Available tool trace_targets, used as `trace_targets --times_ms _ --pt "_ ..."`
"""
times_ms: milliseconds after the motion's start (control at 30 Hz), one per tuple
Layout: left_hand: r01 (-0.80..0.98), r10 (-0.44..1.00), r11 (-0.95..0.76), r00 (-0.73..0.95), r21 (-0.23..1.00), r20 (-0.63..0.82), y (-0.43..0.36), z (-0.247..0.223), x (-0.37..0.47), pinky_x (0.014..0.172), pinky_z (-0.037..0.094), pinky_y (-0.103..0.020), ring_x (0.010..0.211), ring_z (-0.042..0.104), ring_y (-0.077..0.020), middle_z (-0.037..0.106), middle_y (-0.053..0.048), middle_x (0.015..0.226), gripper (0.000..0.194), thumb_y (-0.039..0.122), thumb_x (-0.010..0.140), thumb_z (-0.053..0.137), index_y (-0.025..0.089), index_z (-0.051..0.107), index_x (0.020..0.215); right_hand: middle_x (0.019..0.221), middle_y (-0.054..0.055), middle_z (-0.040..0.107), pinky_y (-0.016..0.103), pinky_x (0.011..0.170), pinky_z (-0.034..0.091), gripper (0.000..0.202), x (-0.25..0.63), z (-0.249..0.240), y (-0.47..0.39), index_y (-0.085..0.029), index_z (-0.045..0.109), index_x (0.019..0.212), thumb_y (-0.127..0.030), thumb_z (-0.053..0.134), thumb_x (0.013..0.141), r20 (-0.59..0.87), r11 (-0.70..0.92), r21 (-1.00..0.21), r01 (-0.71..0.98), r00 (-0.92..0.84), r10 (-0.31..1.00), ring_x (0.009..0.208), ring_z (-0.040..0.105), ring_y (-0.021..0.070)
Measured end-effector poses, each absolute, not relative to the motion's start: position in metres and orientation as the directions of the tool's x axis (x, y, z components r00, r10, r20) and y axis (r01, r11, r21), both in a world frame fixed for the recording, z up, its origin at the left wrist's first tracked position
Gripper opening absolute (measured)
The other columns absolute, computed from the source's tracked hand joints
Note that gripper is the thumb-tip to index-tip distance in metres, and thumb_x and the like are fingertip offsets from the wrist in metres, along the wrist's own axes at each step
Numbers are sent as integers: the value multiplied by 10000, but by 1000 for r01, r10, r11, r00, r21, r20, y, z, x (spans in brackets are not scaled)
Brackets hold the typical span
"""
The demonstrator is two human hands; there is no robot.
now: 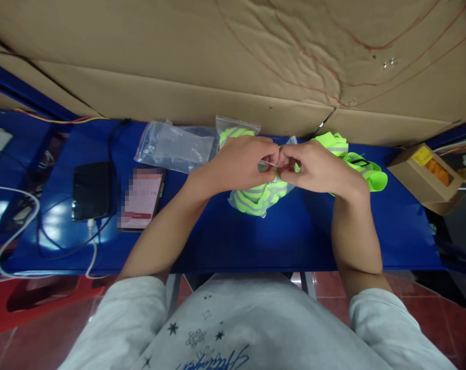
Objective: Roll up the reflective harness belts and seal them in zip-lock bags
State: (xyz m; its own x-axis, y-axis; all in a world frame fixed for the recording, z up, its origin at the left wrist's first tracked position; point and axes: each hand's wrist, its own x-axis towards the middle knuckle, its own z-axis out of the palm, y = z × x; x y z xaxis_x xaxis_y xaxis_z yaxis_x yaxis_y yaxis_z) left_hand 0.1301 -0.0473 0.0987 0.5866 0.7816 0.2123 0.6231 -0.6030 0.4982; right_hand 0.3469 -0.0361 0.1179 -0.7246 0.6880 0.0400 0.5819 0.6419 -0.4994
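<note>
Both hands meet at the middle of the blue table, fingertips touching. My left hand (245, 163) is closed on the top edge of a clear plastic bag (264, 211) with neon yellow-green reflective straps inside. Pinched on the same edge is my right hand (314, 165), its thumb and forefinger together. Behind my left hand lies another clear bag (237, 125) holding similar straps. Loose reflective straps (376, 179) are piled to the right, partly hidden by my right hand. A flat clear bag (179, 146) with nothing visible inside lies to the left.
On the blue table (233, 246), a lit phone (142, 198) and a black device (91, 191) with cables (94, 246) lie at the left. A cardboard box (424, 174) stands at the right. Brown cardboard (171, 46) covers the back. A red stool (36, 303) is at lower left.
</note>
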Motion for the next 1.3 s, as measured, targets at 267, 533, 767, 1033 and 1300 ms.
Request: trace_targets --times_ms 267,533,767,1033,1300 --pt "603 778 -564 617 565 117 -38 111 104 769 462 -312 821 680 -181 769 -18 923 165 320 922 630 205 745 952 682 -43 638 248 619 348 13 349 113 -31 -197 636 867 -201 628 858 48 623 -592 511 -749 661 586 534 105" --pt "571 755 -617 624 541 202 -42 121 98 759 458 -327 810 668 -185 747 -23 907 137 250 903 600 210 727 873 724 -33 653 246 644 373 41 347 112 -32 -196 629 866 -182 640 830 93 655 -573 493 -755 649 631 552 112" --pt "580 754 -616 630 533 185 -39 114 103 798 439 -305 816 656 -172 731 -13 892 158 313 929 601 215 723 915 729 -25 664 241 630 391 39 348 110 -32 -196 632 888 -173 622 858 132 677 -594 435 -777 615 629 551 117" --pt "530 732 -623 654 575 190 -36 109 106 809 461 -310 857 684 -187 769 -26 942 187 362 925 617 235 754 904 785 -6 696 268 661 398 89 354 116 -32 -205 659 957 -289 654 929 0 600 -613 515 -759 652 677 584 140" --pt "570 776 -545 620 615 113 -32 118 84 765 476 -288 825 687 -165 808 -4 941 252 420 941 641 225 801 941 770 -18 636 270 644 353 76 375 113 -23 -212 627 938 -282 616 965 -110 584 -604 543 -782 614 679 534 144"
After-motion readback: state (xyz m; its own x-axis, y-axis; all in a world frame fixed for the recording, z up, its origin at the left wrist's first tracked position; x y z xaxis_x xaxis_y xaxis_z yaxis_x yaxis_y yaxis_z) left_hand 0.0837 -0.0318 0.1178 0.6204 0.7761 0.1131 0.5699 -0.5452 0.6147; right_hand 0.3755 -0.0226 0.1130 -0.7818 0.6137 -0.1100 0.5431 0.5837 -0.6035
